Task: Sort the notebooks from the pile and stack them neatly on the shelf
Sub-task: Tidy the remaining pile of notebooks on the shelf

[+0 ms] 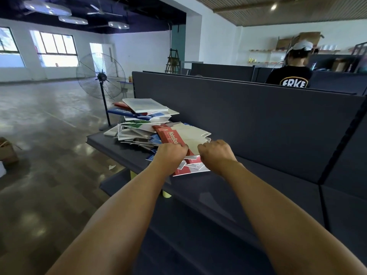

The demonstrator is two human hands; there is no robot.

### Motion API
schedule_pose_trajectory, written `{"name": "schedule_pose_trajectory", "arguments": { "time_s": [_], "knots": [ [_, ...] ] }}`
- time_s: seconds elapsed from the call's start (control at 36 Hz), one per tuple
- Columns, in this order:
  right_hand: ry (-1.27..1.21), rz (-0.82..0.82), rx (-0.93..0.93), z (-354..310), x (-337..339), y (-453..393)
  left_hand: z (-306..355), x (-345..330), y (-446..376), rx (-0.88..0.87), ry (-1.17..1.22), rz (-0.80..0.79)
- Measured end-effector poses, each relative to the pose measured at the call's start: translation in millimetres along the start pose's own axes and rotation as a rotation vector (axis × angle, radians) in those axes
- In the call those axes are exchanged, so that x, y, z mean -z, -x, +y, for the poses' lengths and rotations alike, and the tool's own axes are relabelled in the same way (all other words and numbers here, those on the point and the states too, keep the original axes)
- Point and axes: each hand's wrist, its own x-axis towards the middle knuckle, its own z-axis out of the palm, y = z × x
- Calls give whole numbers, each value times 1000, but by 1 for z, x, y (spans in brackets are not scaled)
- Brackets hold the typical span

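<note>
A messy pile of notebooks (139, 128) in red, blue, green and white lies on the dark shelf (248, 187). On its near side a red notebook (170, 135) marked "NoteBook" lies under a pale grey notebook (190, 135). My left hand (170, 155) grips the near end of the red notebook. My right hand (215, 153) grips the near edge of the pale grey one. Under both hands lie more red and white notebooks (191, 168). My fingertips are hidden behind the knuckles.
The shelf's dark back panel (238, 116) rises right behind the pile. A lower shelf board (119, 183) juts out below. A standing fan (101, 76) is beyond the shelf's far end. A person in a black shirt (290, 76) sits behind the partitions. A cardboard box (7, 151) rests on the floor at left.
</note>
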Motion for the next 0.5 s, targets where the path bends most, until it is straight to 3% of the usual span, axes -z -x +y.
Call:
{"name": "schedule_pose_trajectory", "arguments": {
  "time_s": [0.19, 0.31, 0.39, 0.5],
  "knots": [
    [-17, -30, -67, 3, 6, 15, 9, 1, 13, -102, 15, 232],
    [-21, -123, -97, 7, 9, 23, 13, 2, 21, -30, 187, 307],
    [23, -146, -67, 11, 12, 31, 18, 4, 21, 78, 325, 285],
    [22, -138, -68, 15, 14, 42, 26, 6, 15, 151, 317, 195]
  ]
}}
